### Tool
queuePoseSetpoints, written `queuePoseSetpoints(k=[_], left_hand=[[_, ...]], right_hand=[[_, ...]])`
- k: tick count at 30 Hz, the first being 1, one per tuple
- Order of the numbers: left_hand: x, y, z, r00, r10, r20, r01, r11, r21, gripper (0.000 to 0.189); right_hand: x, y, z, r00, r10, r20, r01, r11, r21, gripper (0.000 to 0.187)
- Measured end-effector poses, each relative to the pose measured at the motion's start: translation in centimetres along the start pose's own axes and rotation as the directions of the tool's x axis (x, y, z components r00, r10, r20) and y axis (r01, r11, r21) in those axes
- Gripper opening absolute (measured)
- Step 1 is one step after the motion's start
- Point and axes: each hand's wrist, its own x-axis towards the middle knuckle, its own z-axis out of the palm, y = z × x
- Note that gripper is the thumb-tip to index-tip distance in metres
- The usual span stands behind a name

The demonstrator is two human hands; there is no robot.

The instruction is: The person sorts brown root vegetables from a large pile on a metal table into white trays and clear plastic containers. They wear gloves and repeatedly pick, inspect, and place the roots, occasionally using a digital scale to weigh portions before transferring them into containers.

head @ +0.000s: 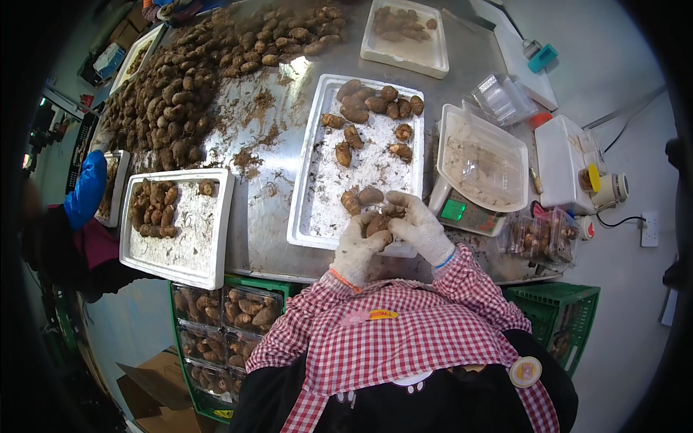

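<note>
In whitish knit gloves, both hands meet over the near edge of a white foam tray (346,219). My left hand (357,249), with an orange cuff, is wrapped round a brown taro corm (378,225). The fingers of my right hand (421,226), with a blue cuff, press against that corm from the right; a smaller brown piece shows at its fingertips, partly hidden. Two more taro corms (370,195) lie in the tray just beyond my hands. Farther up the tray, a cluster of corms (354,108) sits among scattered dirt, with several single ones nearby.
Left stands another foam tray (178,254) of corms; behind it rises a big heap of taro (168,103). A digital scale (453,210) bearing a plastic tub (482,157) stands right, near filled clear boxes (541,235). Green crates (563,295) flank me. A co-worker's blue sleeve (86,187) shows left.
</note>
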Motion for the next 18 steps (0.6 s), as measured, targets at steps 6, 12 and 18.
queuePoseSetpoints(k=[6, 12, 18], left_hand=[[-0.8, 0.8, -1.1, 0.995, -0.092, 0.041, 0.071, 0.930, 0.360, 0.054], [-3.1, 1.8, -3.0, 0.964, -0.221, 0.151, 0.170, 0.942, 0.291, 0.046], [-3.1, 1.1, -6.0, 0.975, -0.115, 0.191, 0.156, 0.965, -0.210, 0.043]], right_hand=[[-0.2, -0.7, 0.7, 1.000, 0.001, 0.006, 0.001, 0.928, -0.372, 0.035], [1.8, -1.0, -1.0, 0.995, 0.081, -0.053, -0.067, 0.187, -0.980, 0.043], [5.6, -1.1, -0.8, 0.992, -0.112, 0.061, 0.068, 0.059, -0.996, 0.036]])
